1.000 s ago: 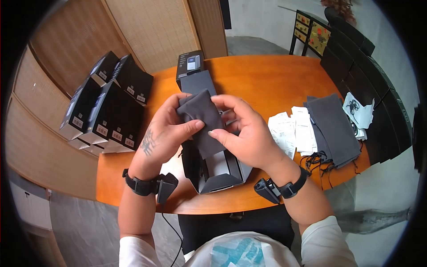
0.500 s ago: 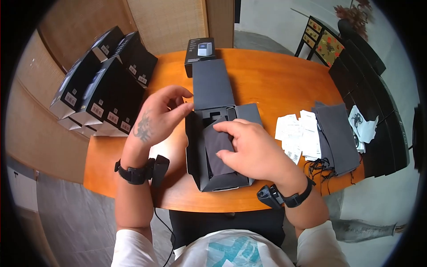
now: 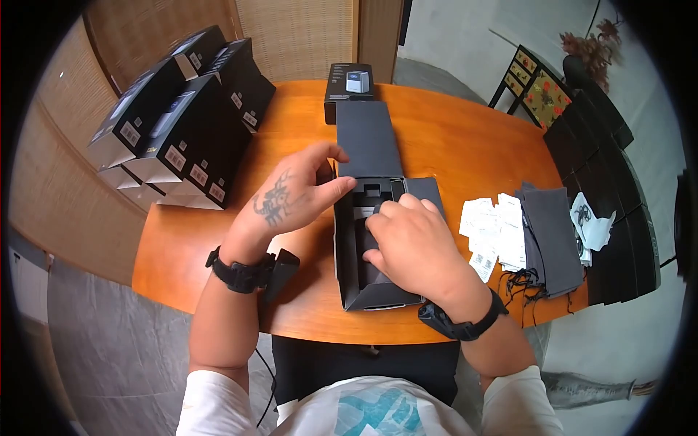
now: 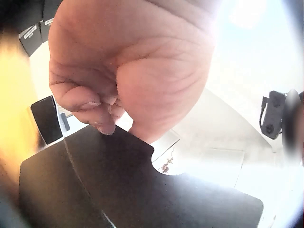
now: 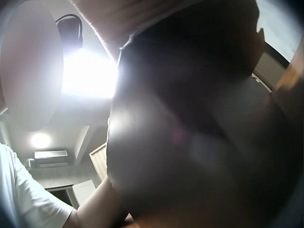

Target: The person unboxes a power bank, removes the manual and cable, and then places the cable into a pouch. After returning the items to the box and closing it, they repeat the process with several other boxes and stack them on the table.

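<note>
An open black box (image 3: 385, 296) sits near the table's front edge, its lid (image 3: 368, 138) folded back. The left hand (image 3: 299, 190) is at the box's upper left edge; in the left wrist view that hand (image 4: 133, 61) pinches the rim of a dark panel (image 4: 85, 175) between thumb and fingers. The right hand (image 3: 425, 245) reaches into the box from the right, fingers bent down inside. Its fingertips are partly hidden, and whether they hold something cannot be seen. Dark card (image 5: 190, 137) fills most of the right wrist view.
Black boxes (image 3: 196, 131) are stacked at the table's left, and another box (image 3: 350, 91) stands behind the lid. At the right lie white papers (image 3: 511, 232), grey cloth pouches (image 3: 550, 232) with cords and a white bag (image 3: 595, 225). More black boxes (image 3: 618, 218) line the right edge.
The grey cloth, held in both hands at first, was lowered into the box and is now not plainly visible. The left hand has moved to the box's edge, the right hand down inside.
</note>
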A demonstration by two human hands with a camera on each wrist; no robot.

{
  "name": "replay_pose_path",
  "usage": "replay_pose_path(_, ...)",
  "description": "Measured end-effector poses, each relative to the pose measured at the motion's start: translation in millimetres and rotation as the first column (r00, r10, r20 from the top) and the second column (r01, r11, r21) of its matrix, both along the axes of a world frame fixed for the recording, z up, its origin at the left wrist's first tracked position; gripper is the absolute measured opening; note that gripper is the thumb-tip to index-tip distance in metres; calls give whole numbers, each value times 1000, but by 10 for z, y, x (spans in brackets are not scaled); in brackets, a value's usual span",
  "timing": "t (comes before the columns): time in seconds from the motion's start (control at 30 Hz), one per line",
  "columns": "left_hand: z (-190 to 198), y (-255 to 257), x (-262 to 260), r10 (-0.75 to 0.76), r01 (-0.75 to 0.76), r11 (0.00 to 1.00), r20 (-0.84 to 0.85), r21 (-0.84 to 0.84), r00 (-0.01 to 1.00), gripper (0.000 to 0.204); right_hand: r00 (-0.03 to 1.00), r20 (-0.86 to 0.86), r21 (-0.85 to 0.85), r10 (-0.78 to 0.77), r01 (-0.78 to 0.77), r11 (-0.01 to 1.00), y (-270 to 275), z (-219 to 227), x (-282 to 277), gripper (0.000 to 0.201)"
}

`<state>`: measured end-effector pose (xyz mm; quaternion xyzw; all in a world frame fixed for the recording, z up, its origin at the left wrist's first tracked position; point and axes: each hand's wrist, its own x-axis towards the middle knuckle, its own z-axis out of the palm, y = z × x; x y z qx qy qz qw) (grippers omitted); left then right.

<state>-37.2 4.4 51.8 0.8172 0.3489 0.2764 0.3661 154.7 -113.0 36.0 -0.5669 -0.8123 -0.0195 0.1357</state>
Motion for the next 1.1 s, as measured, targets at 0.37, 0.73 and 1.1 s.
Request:
replay_pose_path(0.37,-259,0,188,-207,218,953,-72,211,976,24,983,-141,96,120,-107,990,-9,106,296,14)
replay_pose_path(0.73,-223,-62,243,-178,203,937,-110,285,978,21,529,-813,-300,-244,-20,954,28,208,603,49)
replay_pose_path(1.1,-635,141,340,291,-178,907,262,-383,920,83,871,-487,-242,67,-208,948,10,71,415,25)
